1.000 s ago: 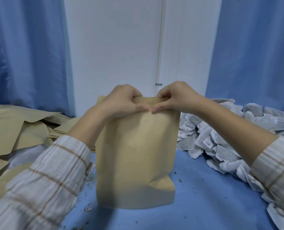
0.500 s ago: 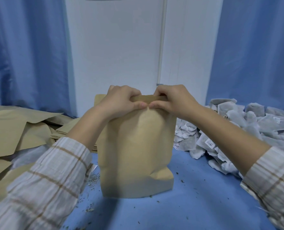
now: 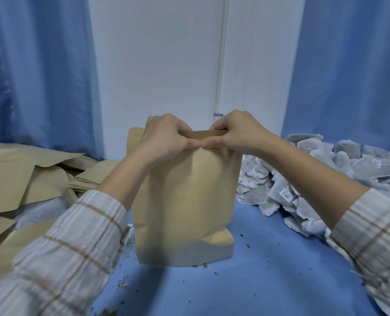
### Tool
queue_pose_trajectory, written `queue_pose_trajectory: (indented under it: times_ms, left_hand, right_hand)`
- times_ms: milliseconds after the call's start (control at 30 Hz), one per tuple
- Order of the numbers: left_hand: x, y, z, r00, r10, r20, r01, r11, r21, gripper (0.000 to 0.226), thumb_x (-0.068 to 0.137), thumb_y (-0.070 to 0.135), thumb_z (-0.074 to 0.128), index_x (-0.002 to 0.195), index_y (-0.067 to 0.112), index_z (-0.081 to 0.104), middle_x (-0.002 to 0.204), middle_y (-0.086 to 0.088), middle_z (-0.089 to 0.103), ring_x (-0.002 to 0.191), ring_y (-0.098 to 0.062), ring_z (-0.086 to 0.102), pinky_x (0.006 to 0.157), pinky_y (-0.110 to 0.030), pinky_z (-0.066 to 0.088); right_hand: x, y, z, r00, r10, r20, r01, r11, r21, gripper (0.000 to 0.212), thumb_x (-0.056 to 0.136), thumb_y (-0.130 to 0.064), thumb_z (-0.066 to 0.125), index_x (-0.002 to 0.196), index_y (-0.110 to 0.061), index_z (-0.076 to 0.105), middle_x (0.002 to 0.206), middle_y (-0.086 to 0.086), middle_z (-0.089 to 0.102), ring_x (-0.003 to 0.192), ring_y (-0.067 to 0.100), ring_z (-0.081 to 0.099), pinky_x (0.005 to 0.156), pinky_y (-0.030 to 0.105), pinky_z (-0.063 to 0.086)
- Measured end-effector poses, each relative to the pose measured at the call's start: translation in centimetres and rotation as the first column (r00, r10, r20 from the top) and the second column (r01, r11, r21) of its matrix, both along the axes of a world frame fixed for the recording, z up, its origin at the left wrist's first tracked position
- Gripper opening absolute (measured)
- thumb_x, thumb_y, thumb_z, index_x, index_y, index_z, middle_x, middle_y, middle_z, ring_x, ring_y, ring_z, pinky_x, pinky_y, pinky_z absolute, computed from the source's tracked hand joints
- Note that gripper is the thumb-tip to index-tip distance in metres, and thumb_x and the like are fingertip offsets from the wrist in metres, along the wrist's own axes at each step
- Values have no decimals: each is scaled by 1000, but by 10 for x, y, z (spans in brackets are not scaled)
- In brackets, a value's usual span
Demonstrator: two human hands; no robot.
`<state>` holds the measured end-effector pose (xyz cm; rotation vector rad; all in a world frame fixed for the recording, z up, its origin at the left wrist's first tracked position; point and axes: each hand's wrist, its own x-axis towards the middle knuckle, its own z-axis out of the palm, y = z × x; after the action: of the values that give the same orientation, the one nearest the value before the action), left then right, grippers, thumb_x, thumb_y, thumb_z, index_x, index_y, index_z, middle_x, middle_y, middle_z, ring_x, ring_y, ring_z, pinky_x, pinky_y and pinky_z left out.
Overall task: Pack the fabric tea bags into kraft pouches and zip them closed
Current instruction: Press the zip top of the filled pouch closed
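Note:
A bulging kraft pouch point(image 3: 187, 201) stands upright on the blue table point(image 3: 258, 281) in front of me. My left hand point(image 3: 164, 135) pinches the pouch's top strip left of centre, thumb in front, fingers behind. My right hand point(image 3: 235, 132) pinches the same strip right of centre. The two thumbs meet at the middle of the top edge. The pouch's contents are hidden. A heap of white fabric tea bags point(image 3: 314, 179) lies on the right.
Flat empty kraft pouches point(image 3: 30, 179) are piled on the left. Loose tea crumbs point(image 3: 125, 245) are scattered on the blue table around the pouch. Blue curtains and a white wall stand behind.
The pouch and both hands sit slightly farther from me than a second ago. Both hands keep pinching the top strip with thumbs together.

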<state>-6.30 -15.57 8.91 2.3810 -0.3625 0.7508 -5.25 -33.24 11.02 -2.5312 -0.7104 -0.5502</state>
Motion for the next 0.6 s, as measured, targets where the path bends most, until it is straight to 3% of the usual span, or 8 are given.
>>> queue_pose_trajectory:
  times_ms: [67, 167, 233, 300, 433, 533, 600]
  left_hand:
    - [0, 8, 4, 1000, 11, 4, -11, 1000, 15, 37, 77, 37, 72, 51, 21, 51, 54, 7, 48, 77, -21, 45, 58, -27, 28]
    - [-2, 14, 5, 1000, -9, -20, 10, 999, 47, 35, 81, 36, 69, 62, 12, 52, 58, 1, 43, 71, -20, 40, 62, -26, 27]
    - [-3, 9, 6, 999, 0, -45, 5, 993, 114, 24, 83, 38, 65, 81, 14, 64, 74, -2, 58, 84, -22, 43, 73, -28, 27]
    - [-4, 0, 10, 998, -19, -60, 27, 990, 138, 24, 81, 43, 65, 87, 20, 66, 84, -1, 63, 92, -22, 49, 77, -29, 33]
    - [-2, -12, 13, 999, -40, 15, 37, 990, 137, 23, 84, 36, 66, 85, 13, 69, 85, -7, 67, 88, -23, 57, 71, -33, 42]
    - [-1, -20, 5, 999, -24, 48, 17, 990, 139, 21, 86, 36, 64, 71, 21, 62, 71, 0, 60, 81, -22, 51, 61, -28, 33]
    - [-1, -20, 4, 998, -26, 55, 18, 990, 140, 29, 85, 36, 63, 63, 20, 55, 63, 1, 53, 75, -21, 48, 56, -28, 31]
  right_hand:
    - [2, -14, -1, 999, 12, -49, -5, 990, 144, 34, 64, -41, 81, 54, -17, 59, 46, -11, 44, 46, 2, 41, 42, 10, 29]
    - [7, -28, -11, 986, 94, -137, -26, 901, 433, 26, 63, -31, 84, 61, -11, 68, 54, -8, 57, 55, 6, 52, 56, 17, 43]
    - [9, -25, -21, 987, 98, -127, -23, 870, 493, 25, 63, -28, 84, 64, -8, 69, 55, -6, 60, 55, 7, 54, 57, 18, 44]
    - [8, -21, -24, 984, 135, -117, -55, 851, 522, 18, 64, -26, 84, 64, -14, 70, 54, -12, 62, 55, 2, 57, 55, 15, 44]
    - [6, -20, -20, 930, 300, -211, -136, 817, 560, 16, 70, -23, 80, 75, -11, 71, 73, -4, 72, 72, 7, 67, 63, 17, 51]
    - [7, -16, -23, 953, 240, -184, -93, 811, 578, 19, 66, -25, 83, 72, -10, 72, 73, 2, 70, 69, 12, 65, 64, 23, 50]
    - [8, -14, -27, 959, 229, -167, -80, 783, 617, 15, 64, -24, 83, 70, -16, 73, 68, -3, 70, 65, 9, 64, 60, 20, 48]
